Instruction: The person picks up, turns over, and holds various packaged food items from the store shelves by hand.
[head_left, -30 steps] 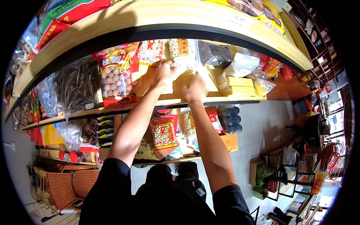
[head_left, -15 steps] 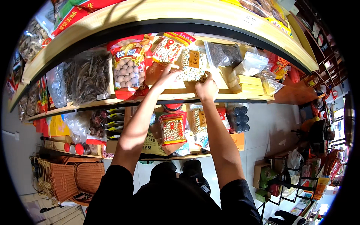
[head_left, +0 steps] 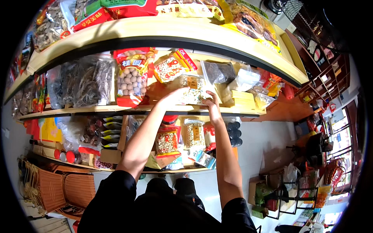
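My left hand (head_left: 175,96) and my right hand (head_left: 212,103) hold a clear plastic bag of pale lotus seeds (head_left: 198,94) with a brown label, between them on the middle shelf. The left fingers press on the bag's left side, partly behind its glare. Around its right edge the right fingers are curled. Just behind and to the left lies a red and yellow packet of similar pale seeds (head_left: 169,69). A large red bag of round brown dried longans (head_left: 132,79) stands further left. To the right rests a clear bag of dark dried goods (head_left: 218,72).
The upper shelf's dark front edge (head_left: 171,42) arches over the hands. Yellow blocks (head_left: 243,100) and a white pouch (head_left: 245,79) sit at right. More seed packets (head_left: 168,143) fill the lower shelf. A wicker chair (head_left: 79,190) stands at lower left.
The bag of lotus seeds has come nearer the middle shelf's front edge, with both hands on it. My left hand now lies against its side. The whole view has shifted.
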Tool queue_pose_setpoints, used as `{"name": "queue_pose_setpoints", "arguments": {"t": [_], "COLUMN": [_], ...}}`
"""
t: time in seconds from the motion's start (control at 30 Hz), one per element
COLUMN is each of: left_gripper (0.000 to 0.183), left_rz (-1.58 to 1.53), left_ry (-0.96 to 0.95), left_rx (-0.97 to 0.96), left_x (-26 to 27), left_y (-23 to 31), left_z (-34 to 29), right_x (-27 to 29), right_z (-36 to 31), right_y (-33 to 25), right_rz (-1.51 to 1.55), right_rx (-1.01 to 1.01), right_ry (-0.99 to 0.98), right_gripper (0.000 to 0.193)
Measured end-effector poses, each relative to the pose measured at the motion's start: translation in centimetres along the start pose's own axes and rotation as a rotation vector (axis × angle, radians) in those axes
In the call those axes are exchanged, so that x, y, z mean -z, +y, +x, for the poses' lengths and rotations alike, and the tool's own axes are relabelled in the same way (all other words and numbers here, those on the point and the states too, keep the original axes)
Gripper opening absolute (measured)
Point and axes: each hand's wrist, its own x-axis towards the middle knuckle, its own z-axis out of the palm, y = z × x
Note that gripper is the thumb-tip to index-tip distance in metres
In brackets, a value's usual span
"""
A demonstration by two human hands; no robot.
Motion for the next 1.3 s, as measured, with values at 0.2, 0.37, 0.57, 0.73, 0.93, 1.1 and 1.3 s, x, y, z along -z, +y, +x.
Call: {"name": "queue_pose_setpoints", "arguments": {"t": [0.2,0.37,0.57,0.73,0.93,1.1,1.3], "left_gripper": [0.054,0.051,0.06,0.073,0.06,0.053,0.046], "left_rz": [-0.056,-0.057,-0.071,0.042,-0.179,-0.252,-0.234], "left_ry": [0.019,-0.034,-0.004,-0.183,-0.299,-0.216,-0.048], "left_rx": [0.037,-0.018,-0.184,-0.169,0.137,0.193,0.253], "left_x": [-3.5,-3.3,-5.6,-7.3,-7.5,-8.1,-6.2], "left_y": [1.8,0.3,-4.2,-7.0,-14.0,-16.0,-18.1], "left_z": [-4.5,-4.9,-13.0,-19.0,-23.5,-24.7,-25.2], "right_x": [0.6,0.3,-0.9,-0.3,-0.1,-1.2,-2.5], "right_z": [-6.0,-7.3,-13.5,-21.0,-27.3,-29.1,-28.7], "right_y": [-2.1,-2.5,-1.3,3.0,4.2,5.5,6.8], "right_rz": [0.258,0.293,0.199,0.13,0.103,-0.02,-0.08], "right_rx": [-0.218,-0.198,-0.234,-0.244,-0.284,-0.297,-0.321], "right_ry": [0.003,-0.051,-0.021,-0.054,-0.164,-0.235,-0.236], "right_gripper": [0.049,0.048,0.07,0.079,0.082,0.082,0.081]}}
